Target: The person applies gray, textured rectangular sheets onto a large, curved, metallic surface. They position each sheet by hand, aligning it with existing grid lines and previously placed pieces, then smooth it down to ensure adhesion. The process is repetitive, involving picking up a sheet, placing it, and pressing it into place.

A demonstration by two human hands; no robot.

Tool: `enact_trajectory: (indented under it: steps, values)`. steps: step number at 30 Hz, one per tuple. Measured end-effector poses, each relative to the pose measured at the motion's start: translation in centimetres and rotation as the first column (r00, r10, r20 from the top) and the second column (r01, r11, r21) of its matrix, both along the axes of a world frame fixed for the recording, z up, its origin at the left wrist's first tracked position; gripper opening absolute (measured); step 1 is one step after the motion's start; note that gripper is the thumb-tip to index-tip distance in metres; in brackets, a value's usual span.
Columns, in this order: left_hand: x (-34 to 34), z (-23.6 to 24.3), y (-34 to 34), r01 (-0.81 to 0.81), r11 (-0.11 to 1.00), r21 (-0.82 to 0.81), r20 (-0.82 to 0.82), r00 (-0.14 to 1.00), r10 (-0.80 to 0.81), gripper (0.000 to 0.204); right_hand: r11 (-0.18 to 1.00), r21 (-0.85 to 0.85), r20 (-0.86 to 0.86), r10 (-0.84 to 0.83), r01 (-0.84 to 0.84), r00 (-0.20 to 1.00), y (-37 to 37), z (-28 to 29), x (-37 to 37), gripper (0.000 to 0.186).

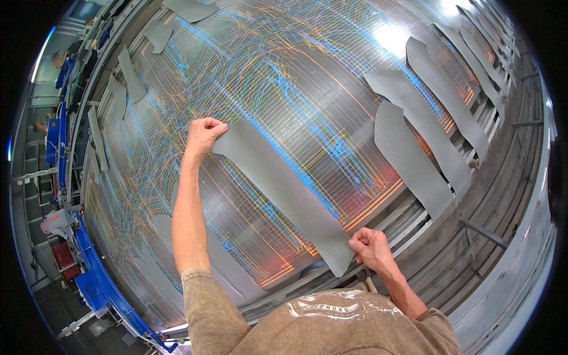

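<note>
A long grey cut piece of sheet material [284, 189] with a fine ribbed texture stretches slantwise between my hands. My left hand [205, 135] pinches its far upper corner between thumb and fingers. At the near end, close to the table's edge, my right hand [370, 246] is closed on the piece's lower right corner. Beneath it lies a broad table top [319, 89] covered in blue, orange and yellow lines. Whether the piece's middle touches the table, I cannot tell.
Several similar grey pieces [408, 157] lie at the right, overlapping the table edge. More grey pieces [228, 266] rest beyond my left arm, partly hidden, and others [132, 77] along the far left edge. A blue rail [109, 296] and another person [58, 223] are at far left.
</note>
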State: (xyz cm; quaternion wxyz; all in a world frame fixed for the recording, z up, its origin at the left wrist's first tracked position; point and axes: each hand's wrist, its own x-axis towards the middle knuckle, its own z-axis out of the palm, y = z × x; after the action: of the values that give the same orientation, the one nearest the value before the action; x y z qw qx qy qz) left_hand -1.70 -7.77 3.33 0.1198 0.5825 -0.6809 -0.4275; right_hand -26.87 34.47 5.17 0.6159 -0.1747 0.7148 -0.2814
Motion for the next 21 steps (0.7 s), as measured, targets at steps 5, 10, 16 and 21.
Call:
enact_trajectory:
  steps: [5,10,16,21]
  values:
    - [0.4,0.5,-0.7,-0.019,0.994,0.109,-0.059,0.998,0.025,0.017,1.000,-0.005,0.078,-0.002,0.003,0.997,-0.2,0.0,0.0,0.017]
    - [1.2,1.2,-0.9,-0.013,0.987,0.160,-0.072,0.997,0.025,0.014,1.000,-0.020,0.331,0.020,-0.014,0.943,-0.4,2.2,-0.7,0.015]
    - [1.2,1.0,-0.5,-0.016,0.992,0.126,-0.073,0.997,0.026,0.012,0.997,-0.048,0.205,-0.045,0.056,0.978,0.3,1.2,-0.2,0.015]
    - [0.6,0.4,-0.5,-0.011,0.996,0.088,-0.046,0.999,0.015,0.013,0.999,-0.031,0.096,-0.028,0.031,0.995,0.1,0.3,0.0,0.015]
